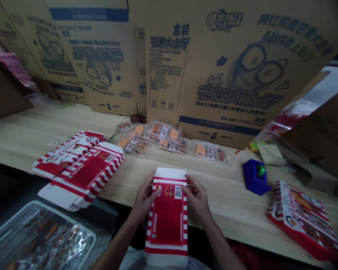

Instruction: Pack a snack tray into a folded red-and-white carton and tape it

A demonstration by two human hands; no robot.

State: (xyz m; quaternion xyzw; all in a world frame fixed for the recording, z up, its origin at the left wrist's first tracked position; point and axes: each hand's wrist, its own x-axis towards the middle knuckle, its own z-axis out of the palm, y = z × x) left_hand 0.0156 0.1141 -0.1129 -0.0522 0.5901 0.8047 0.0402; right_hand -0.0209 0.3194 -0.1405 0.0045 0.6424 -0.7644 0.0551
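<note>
A red-and-white striped carton [169, 217] with a barcode is between my hands at the table's front edge, its white flap at the far end. My left hand [145, 195] grips its left side, thumb on the printed face. On the right side, my right hand [196, 195] holds the carton near the barcode corner. Beyond it lie several clear packets [163, 135] with orange pieces and small sachets inside. Stacked flat cartons [92, 168] of the same print lie to the left, their near ends overhanging the edge.
Large cardboard boxes [169, 75] wall off the back. A blue tape dispenser [255, 178] and a red carton [304, 217] sit at right. A white plastic basket [91, 236] full of shiny packets stands low at left. Small yellow items [257, 146] lie near the back right.
</note>
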